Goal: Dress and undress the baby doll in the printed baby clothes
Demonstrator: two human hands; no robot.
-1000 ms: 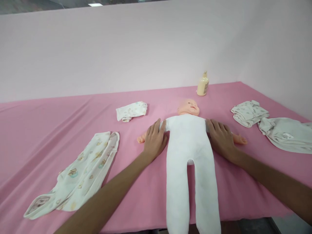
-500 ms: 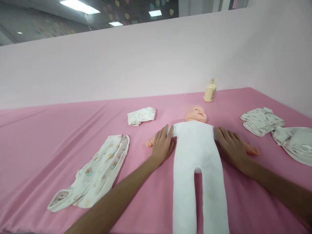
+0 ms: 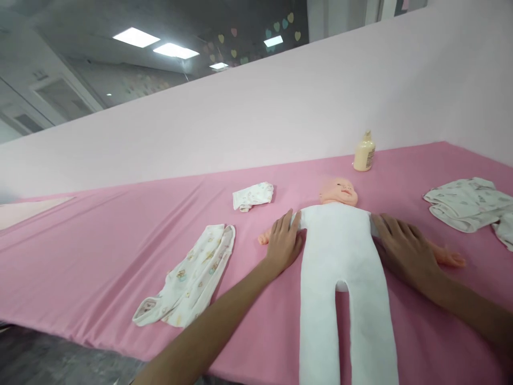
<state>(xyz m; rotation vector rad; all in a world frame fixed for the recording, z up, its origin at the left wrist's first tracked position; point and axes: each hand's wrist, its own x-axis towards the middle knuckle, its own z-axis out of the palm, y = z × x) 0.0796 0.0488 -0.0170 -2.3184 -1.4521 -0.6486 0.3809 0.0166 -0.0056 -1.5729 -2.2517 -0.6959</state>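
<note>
Doll on a pink sheet, seen from above. The legs of the doll run out of the lower edge, so its feet are cut off; the middle of each doll arm is covered by a hand. At the right edge a pale cloth is cropped, its form unclear. The print on the pump bottle is too small to read.

Counted: one doll, one bottle, one small folded cloth, one long printed garment, one folded printed cloth beside the pale one, and two bare hands.

The doll has a plain white, smooth fabric body with two long legs set apart; its head and hands are flesh-coloured, the face turned towards the right side of the view. It lies on its back, arms spread, on the right-hand half of the pink sheet, with the bottle standing beyond its head near the white wall.

The left hand lies over one doll arm and the right hand over the other, both close to the torso. The visible fingers are extended, not clenched; whether they grasp the arms or merely rest there cannot be told, the right thumb being hidden.
</note>
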